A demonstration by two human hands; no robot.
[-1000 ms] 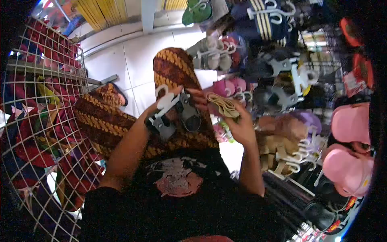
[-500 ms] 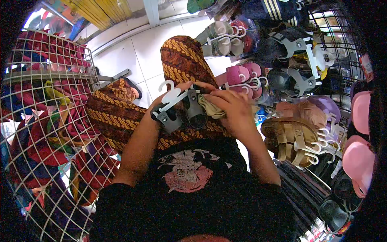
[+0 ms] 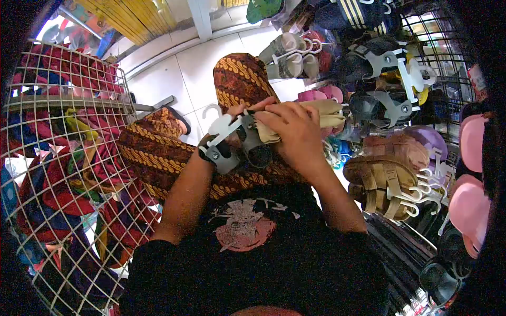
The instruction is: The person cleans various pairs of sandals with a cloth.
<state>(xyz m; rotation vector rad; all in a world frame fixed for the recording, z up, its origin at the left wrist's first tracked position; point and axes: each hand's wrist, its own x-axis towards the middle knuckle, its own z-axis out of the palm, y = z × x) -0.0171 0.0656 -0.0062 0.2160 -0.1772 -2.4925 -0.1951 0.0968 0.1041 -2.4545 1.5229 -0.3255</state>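
Note:
A pair of grey and black sandals [image 3: 255, 145] hangs on a white plastic hanger [image 3: 224, 129] above my lap. My left hand [image 3: 237, 110] is closed around the far side of the sandals, largely hidden behind them and the hanger. My right hand [image 3: 295, 129] grips a folded beige cloth [image 3: 329, 113], its fingers pressing one end of it against the sandals. The cloth's other end sticks out to the right past my knuckles.
A wire grid rack [image 3: 68, 174] with red and multicoloured goods behind it stands on the left. On the right hang brown sandals [image 3: 377, 181], pink sandals [image 3: 472, 203] and dark grey sandals [image 3: 387, 105]. White floor tiles [image 3: 195, 68] lie ahead.
The beige cloth now extends to the right beyond my right hand, where before only a bunched part showed near the fingers. My right hand has shifted slightly left and up.

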